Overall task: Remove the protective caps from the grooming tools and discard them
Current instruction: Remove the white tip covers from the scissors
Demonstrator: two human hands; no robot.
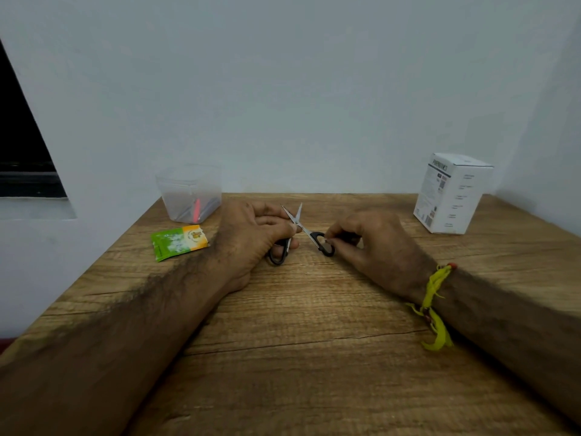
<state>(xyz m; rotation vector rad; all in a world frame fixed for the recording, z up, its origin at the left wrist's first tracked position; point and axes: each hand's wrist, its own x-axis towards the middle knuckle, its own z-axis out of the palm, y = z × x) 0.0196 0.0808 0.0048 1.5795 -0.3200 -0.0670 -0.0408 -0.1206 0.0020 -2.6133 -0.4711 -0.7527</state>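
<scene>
A small pair of scissors [295, 219] with black handle loops and bare silver blades is held over the middle of the wooden table [314, 325]. The blades are spread apart and point away from me. My left hand [251, 237] grips one black loop, fingers curled around it. My right hand [374, 247] pinches the other loop between thumb and fingertips. No cap shows on the blade tips. A clear plastic tub [190, 193] at the back left holds several small tools, one of them pink.
A green and orange sachet [179, 242] lies flat just left of my left wrist. A white cardboard box [451, 193] stands at the back right. A pale wall runs behind the table, and a dark opening shows far left.
</scene>
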